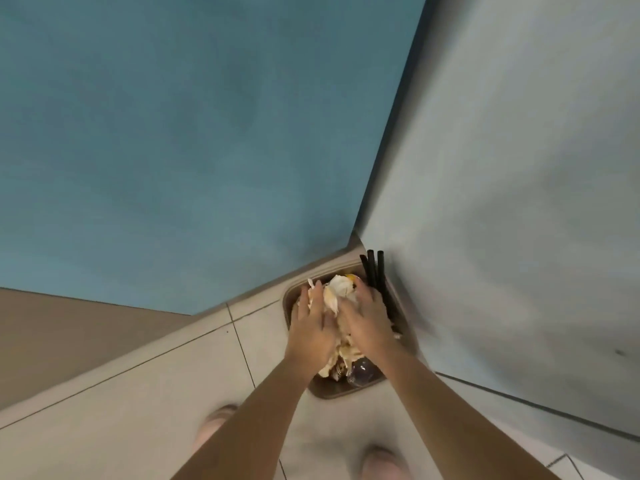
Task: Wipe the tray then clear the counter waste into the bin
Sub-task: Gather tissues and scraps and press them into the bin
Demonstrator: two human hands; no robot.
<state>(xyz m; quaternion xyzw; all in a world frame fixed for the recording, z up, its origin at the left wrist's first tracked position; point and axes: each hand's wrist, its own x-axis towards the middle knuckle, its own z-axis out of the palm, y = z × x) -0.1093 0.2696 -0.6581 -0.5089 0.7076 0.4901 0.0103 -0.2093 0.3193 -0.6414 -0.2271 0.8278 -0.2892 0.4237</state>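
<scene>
Your left hand (311, 327) and right hand (367, 315), fingers straight, press flat on crumpled waste (338, 289) inside the bin (331, 395).

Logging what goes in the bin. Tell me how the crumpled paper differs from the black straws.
The crumpled paper is pale and wadded; the black straws are dark, thin and straight. The paper is pressed between the left hand and right hand; the straws lean at the far right corner, poking above the rim. Both are at the brown bin.
</scene>
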